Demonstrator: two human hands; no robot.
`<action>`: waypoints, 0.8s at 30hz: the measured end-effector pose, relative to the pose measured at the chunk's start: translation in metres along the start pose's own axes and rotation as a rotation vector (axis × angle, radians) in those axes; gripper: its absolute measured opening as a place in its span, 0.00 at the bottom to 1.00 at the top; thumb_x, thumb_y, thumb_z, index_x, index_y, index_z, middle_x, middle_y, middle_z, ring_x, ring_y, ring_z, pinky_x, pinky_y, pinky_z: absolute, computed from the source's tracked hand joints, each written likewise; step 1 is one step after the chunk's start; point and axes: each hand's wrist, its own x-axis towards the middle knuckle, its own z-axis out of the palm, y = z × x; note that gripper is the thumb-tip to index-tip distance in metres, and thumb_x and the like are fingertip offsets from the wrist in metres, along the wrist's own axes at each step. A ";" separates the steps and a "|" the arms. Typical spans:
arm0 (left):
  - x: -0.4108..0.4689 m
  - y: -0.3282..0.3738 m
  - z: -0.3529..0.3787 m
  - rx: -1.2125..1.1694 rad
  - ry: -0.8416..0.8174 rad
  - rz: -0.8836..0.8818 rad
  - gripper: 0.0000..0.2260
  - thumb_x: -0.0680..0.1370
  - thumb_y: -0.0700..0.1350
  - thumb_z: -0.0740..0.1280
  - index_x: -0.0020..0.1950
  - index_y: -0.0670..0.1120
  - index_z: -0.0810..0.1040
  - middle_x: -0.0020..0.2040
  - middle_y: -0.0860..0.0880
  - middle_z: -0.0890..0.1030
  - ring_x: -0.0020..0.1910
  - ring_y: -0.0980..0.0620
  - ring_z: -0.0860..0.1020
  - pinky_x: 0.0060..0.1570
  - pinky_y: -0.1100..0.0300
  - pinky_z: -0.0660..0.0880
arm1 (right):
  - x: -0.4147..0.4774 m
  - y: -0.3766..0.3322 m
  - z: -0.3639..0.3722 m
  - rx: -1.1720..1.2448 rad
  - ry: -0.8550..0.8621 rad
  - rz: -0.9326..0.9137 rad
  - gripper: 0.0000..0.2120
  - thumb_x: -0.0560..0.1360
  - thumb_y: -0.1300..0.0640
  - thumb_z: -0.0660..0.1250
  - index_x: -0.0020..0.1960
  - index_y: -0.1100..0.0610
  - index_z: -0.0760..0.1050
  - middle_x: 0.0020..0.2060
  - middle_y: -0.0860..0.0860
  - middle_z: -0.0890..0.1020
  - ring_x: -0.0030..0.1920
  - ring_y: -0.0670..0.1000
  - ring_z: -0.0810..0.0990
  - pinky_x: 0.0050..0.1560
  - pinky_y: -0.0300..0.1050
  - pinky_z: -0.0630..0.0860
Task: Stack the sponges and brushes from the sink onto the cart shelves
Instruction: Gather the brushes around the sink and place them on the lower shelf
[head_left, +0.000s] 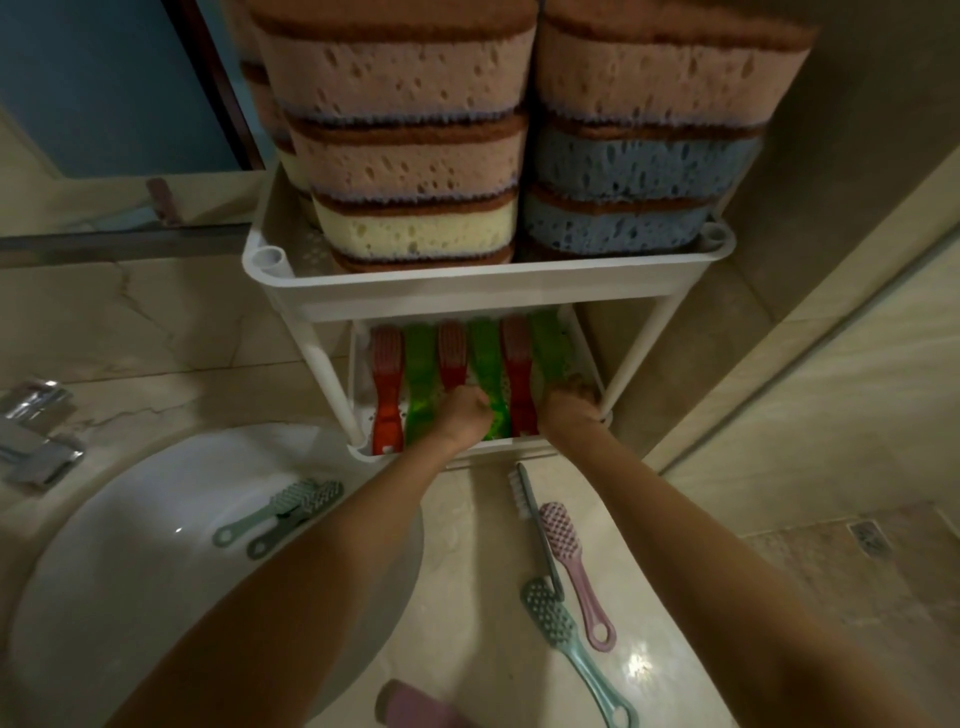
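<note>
A white cart has its top shelf (467, 288) filled with stacked pink, yellow and blue sponges (415, 150). The lower shelf (363, 447) holds a row of red brushes (385, 384) and green brushes (420, 384). My left hand (465, 418) is curled around the handle of a green brush (491, 364) in the middle of that row. My right hand (569, 410) reaches into the shelf's right end, over the rightmost green brush (550, 348); its fingers are hidden. Two green-grey brushes (291, 506) lie in the white sink (130, 571).
On the counter by the sink lie a pink brush (571, 561), a mint brush (566, 629) and a thin white-bristled brush (530, 514). A pink object (415, 706) sits at the bottom edge. A chrome tap (36, 431) is at left, a wall at right.
</note>
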 end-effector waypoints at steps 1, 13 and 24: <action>-0.001 0.000 -0.001 -0.009 -0.009 -0.007 0.19 0.77 0.32 0.58 0.29 0.49 0.65 0.44 0.42 0.73 0.47 0.50 0.72 0.46 0.61 0.65 | 0.000 0.001 0.001 -0.007 0.005 0.004 0.20 0.79 0.64 0.55 0.69 0.65 0.62 0.67 0.64 0.65 0.68 0.62 0.66 0.66 0.54 0.67; -0.038 -0.001 -0.009 -0.130 0.184 0.151 0.12 0.78 0.33 0.57 0.59 0.35 0.76 0.58 0.38 0.79 0.59 0.43 0.76 0.56 0.57 0.71 | -0.052 0.011 0.002 0.296 0.389 -0.124 0.14 0.76 0.65 0.58 0.60 0.67 0.72 0.60 0.64 0.72 0.61 0.64 0.71 0.58 0.56 0.71; -0.122 -0.059 0.011 -0.059 0.005 0.139 0.11 0.78 0.36 0.59 0.56 0.38 0.77 0.56 0.40 0.80 0.55 0.43 0.78 0.54 0.59 0.72 | -0.133 0.015 0.109 0.393 0.119 -0.057 0.16 0.79 0.60 0.55 0.66 0.62 0.64 0.60 0.62 0.73 0.58 0.62 0.75 0.55 0.51 0.73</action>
